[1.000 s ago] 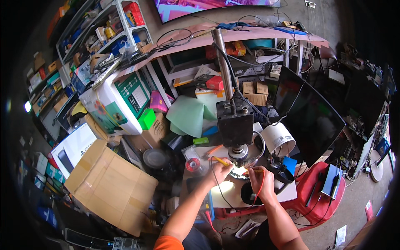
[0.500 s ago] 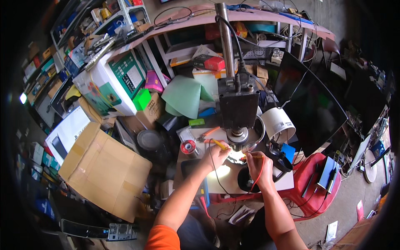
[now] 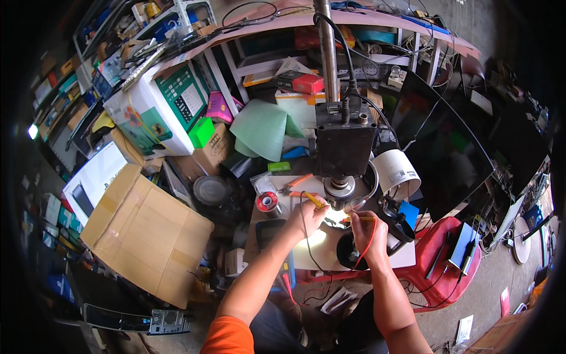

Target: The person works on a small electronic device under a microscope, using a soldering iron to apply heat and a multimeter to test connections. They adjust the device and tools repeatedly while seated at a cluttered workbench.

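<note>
My left hand (image 3: 308, 220) is closed around a yellow test probe (image 3: 314, 200) with a dark lead. In my right hand (image 3: 370, 237) a second test probe (image 3: 367, 219) is pinched, and its red lead (image 3: 369, 241) hangs down past the palm. Both hands meet under a black microscope (image 3: 345, 144) on a metal post. A small brightly lit piece (image 3: 336, 217) lies between them; glare and fingers hide its details and the probe tips. A blue-edged meter (image 3: 289, 271) is partly covered by my left forearm.
On the small table (image 3: 401, 258) are a solder spool (image 3: 267, 202), orange-handled pliers (image 3: 296, 184) and a black round container (image 3: 349, 253). A red stool (image 3: 439, 259) stands at right, an open cardboard box (image 3: 153, 236) at left, and a large dark screen (image 3: 439, 147) behind right.
The view has shifted slightly, so the microscope appears a little farther right and lower. Both hands keep their grip on the probes at the lit spot, nearly still.
</note>
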A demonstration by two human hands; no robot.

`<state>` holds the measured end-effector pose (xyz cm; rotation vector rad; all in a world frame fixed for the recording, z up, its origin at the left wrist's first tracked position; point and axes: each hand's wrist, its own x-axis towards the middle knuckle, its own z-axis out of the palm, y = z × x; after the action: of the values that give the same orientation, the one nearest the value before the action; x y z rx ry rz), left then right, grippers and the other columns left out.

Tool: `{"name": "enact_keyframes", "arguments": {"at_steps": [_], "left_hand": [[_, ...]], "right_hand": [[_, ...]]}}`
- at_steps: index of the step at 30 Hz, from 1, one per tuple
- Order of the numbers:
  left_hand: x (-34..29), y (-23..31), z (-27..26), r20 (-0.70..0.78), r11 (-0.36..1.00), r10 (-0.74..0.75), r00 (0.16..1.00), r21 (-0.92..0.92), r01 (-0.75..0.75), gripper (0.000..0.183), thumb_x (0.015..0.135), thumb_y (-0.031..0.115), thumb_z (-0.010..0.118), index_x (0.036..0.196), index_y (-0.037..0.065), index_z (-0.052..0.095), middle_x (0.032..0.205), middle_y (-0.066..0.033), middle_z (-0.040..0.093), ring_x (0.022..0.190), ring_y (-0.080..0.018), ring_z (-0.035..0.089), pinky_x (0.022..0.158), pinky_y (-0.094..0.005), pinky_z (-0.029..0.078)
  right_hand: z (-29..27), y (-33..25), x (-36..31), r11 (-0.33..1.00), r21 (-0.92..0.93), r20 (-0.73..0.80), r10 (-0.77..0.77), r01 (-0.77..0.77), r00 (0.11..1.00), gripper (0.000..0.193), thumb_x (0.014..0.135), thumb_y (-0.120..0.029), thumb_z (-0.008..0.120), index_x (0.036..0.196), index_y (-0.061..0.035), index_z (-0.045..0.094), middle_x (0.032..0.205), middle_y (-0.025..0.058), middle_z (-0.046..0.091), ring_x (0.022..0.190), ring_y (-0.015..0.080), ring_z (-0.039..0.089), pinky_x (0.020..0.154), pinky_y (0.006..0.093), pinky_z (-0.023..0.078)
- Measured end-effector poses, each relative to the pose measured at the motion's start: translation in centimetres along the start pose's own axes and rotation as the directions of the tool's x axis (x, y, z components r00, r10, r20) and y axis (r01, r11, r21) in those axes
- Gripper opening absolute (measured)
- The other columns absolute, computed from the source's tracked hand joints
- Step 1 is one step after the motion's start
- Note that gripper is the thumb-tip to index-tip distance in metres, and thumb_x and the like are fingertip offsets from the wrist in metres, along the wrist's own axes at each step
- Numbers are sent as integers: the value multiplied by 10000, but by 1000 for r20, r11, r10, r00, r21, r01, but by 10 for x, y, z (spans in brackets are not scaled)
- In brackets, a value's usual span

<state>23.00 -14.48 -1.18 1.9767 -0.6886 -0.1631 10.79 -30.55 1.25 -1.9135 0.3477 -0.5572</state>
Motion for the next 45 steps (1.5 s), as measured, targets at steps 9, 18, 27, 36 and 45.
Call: {"name": "enact_keyframes", "arguments": {"at_steps": [9,18,27,36,45], "left_hand": [[0,1,0,11,1000,12,1000,-9,-11,166,945,181,618,992,22,611,883,-169,670,870,-310,688,762,-374,519],[-1,-1,2,-14,1000,25,1000,4,-25,172,945,187,616,998,23,612,881,-182,672,852,-326,687,747,-378,520],[0,-2,3,-45,996,82,996,32,-81,160,938,174,625,985,22,611,856,-186,666,833,-337,685,728,-383,521],[3,-12,8,-87,988,155,984,32,-153,154,949,205,603,967,53,618,852,-188,665,834,-368,679,713,-408,525],[-3,-6,10,-96,991,110,989,86,-102,116,927,123,611,947,10,604,776,-149,634,727,-247,645,677,-355,502]], "right_hand": [[0,1,1,1000,-15,-15,-22,21,1000,270,949,-188,639,919,78,667,694,104,714,572,100,645,554,242,487],[1,3,0,999,-7,-15,-42,42,999,271,949,-188,637,934,81,667,683,94,708,556,89,623,544,238,472],[2,5,1,997,-1,-35,-73,73,997,261,941,-174,642,951,85,673,665,79,694,552,86,603,554,237,473],[5,19,5,995,10,-28,-99,99,995,202,934,-137,661,926,64,669,690,84,679,616,81,608,584,245,476],[8,27,6,998,5,-28,-58,59,998,238,925,-165,683,940,72,679,733,99,708,660,90,643,633,245,506]]}}
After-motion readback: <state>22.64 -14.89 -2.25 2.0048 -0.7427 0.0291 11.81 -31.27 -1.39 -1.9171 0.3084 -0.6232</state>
